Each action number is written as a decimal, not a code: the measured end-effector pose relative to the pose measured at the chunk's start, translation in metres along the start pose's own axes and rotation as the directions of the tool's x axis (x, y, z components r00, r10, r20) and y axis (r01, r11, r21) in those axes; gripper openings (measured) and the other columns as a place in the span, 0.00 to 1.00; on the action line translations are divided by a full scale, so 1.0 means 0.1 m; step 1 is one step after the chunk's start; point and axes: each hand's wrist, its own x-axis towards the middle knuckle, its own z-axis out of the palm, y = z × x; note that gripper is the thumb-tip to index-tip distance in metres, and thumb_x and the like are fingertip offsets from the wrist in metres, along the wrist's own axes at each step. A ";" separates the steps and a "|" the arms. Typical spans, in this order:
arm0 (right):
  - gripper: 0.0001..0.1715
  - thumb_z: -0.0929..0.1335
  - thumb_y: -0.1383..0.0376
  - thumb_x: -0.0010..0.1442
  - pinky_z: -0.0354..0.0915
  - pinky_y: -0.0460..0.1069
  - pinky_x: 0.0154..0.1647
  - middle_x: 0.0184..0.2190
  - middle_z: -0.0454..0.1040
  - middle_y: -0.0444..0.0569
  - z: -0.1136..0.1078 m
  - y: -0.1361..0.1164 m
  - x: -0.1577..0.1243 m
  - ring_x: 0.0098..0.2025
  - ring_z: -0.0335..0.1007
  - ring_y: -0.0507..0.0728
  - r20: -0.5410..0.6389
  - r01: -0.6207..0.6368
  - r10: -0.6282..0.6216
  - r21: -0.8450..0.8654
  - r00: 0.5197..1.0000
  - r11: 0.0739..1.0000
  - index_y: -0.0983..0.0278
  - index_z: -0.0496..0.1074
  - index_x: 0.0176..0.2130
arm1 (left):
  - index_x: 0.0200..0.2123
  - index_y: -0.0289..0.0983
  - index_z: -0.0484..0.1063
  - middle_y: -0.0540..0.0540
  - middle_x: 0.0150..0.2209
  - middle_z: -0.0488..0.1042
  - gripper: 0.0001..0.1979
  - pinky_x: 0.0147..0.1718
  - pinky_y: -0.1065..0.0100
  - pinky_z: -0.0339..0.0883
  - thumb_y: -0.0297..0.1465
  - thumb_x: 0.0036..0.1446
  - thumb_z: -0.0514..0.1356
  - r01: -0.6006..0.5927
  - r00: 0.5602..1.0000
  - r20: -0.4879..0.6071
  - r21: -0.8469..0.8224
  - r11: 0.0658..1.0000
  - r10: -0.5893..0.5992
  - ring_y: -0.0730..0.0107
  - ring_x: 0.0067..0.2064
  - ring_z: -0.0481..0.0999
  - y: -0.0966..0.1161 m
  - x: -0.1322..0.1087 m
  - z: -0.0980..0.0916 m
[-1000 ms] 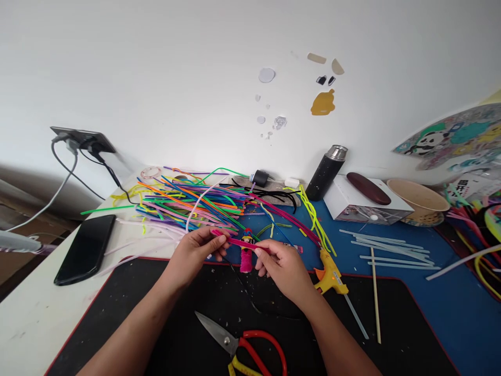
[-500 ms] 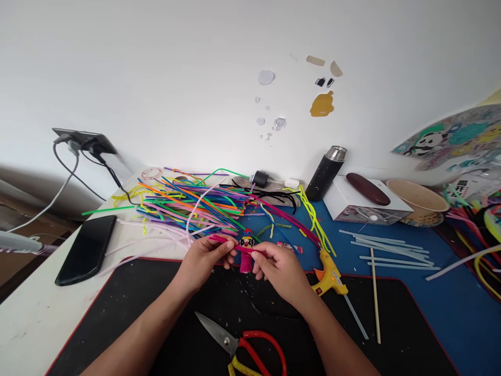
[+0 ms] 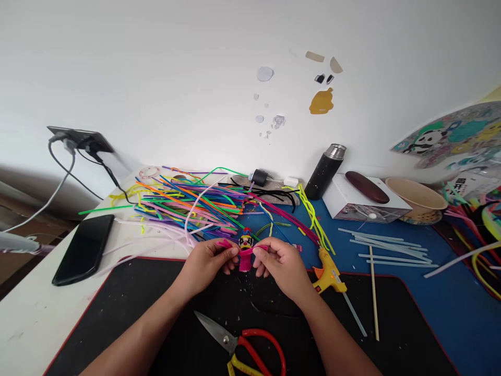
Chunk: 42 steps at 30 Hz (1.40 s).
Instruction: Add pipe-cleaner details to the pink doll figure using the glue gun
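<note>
- While both hands work close together over the black mat [image 3: 117, 318], the left hand [image 3: 207, 263] pinches one end of a pink pipe cleaner [image 3: 250, 249] and the right hand [image 3: 279, 261] pinches the other end, fingers closed on it.
- Pink pipe cleaner runs across a small pipe-cleaner figure [image 3: 246, 250] (pink body, yellow face) that sits between the two hands, at the far edge of the mat; whether either hand also holds the figure, cannot tell.
- Just behind: big loose pile of coloured pipe cleaners [image 3: 188, 206] on the desk [image 3: 23, 313].
- Yellow glue gun [image 3: 329, 269] lies just right of the right hand, nozzle end toward the mat.
- Red-handled scissors [image 3: 242, 342] lie on the mat, near the forearms, blades partly open.
- Phone [image 3: 84, 248] on the left of the desk, well apart; black flask [image 3: 324, 172] stands upright at the back.
- Risk, as judged: pulling the ends unevenly could slip the pipe cleaner off the figure or topple it, since it looks small and light.
- Risk: right wrist could brush the glue gun, maybe hot; a forearm could catch the scissor blades.
</note>
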 end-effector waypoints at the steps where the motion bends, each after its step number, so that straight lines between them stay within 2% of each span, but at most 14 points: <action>1: 0.18 0.70 0.50 0.66 0.67 0.45 0.23 0.26 0.78 0.45 0.01 -0.01 0.00 0.23 0.75 0.52 -0.007 0.000 0.000 0.014 1.000 1.000 0.63 0.75 0.37 | 0.30 0.35 0.80 0.48 0.26 0.79 0.26 0.26 0.69 0.72 0.54 0.49 0.71 0.006 1.000 0.019 -0.004 1.000 -0.006 0.69 0.26 0.76 0.00 0.00 0.01; 8: 0.22 0.70 0.46 0.66 0.66 0.45 0.21 0.23 0.76 0.44 0.06 -0.01 -0.01 0.21 0.73 0.52 -0.015 0.010 -0.009 0.063 1.000 0.998 0.62 0.72 0.35 | 0.31 0.34 0.81 0.45 0.29 0.80 0.24 0.25 0.69 0.72 0.52 0.51 0.72 0.053 0.990 0.134 -0.070 0.996 -0.043 0.69 0.27 0.76 -0.05 -0.02 0.08; 14: 0.21 0.70 0.47 0.65 0.67 0.46 0.24 0.22 0.74 0.42 0.07 0.00 -0.02 0.22 0.72 0.52 0.058 -0.002 0.000 0.033 0.998 0.999 0.62 0.73 0.34 | 0.29 0.33 0.81 0.44 0.27 0.80 0.25 0.24 0.70 0.71 0.52 0.52 0.71 0.089 0.981 0.178 -0.061 0.994 -0.077 0.69 0.25 0.76 -0.04 -0.03 0.11; 21: 0.15 0.69 0.54 0.68 0.68 0.47 0.29 0.23 0.74 0.43 0.10 0.04 -0.04 0.25 0.70 0.53 0.113 0.050 -0.037 -0.112 0.993 0.992 0.60 0.74 0.34 | 0.30 0.34 0.82 0.42 0.31 0.83 0.25 0.25 0.71 0.72 0.53 0.55 0.68 0.105 0.940 0.326 -0.004 0.994 -0.098 0.68 0.27 0.79 -0.09 -0.05 0.11; 29: 0.12 0.70 0.58 0.67 0.66 0.46 0.26 0.26 0.75 0.42 0.09 -0.04 -0.05 0.23 0.71 0.52 0.139 0.061 -0.037 -0.176 0.990 0.982 0.60 0.77 0.34 | 0.32 0.33 0.85 0.38 0.30 0.85 0.27 0.24 0.70 0.74 0.55 0.54 0.69 0.168 0.888 0.440 -0.042 0.985 -0.133 0.64 0.28 0.82 -0.10 -0.06 0.07; 36: 0.12 0.71 0.57 0.66 0.68 0.46 0.25 0.26 0.75 0.43 0.12 -0.06 -0.06 0.23 0.71 0.52 0.163 0.010 0.000 -0.064 0.987 0.998 0.61 0.78 0.34 | 0.28 0.32 0.83 0.37 0.28 0.85 0.29 0.22 0.71 0.73 0.56 0.50 0.71 0.256 0.860 0.480 -0.114 0.960 -0.172 0.63 0.26 0.83 -0.06 -0.10 0.09; 42: 0.24 0.73 0.44 0.60 0.66 0.45 0.22 0.22 0.72 0.41 0.18 -0.11 -0.09 0.21 0.68 0.51 0.220 -0.105 0.076 0.123 0.972 0.987 0.62 0.75 0.34 | 0.31 0.32 0.83 0.38 0.26 0.84 0.27 0.16 0.74 0.69 0.54 0.50 0.72 0.332 0.823 0.535 -0.174 0.927 -0.194 0.63 0.22 0.83 -0.11 -0.11 0.05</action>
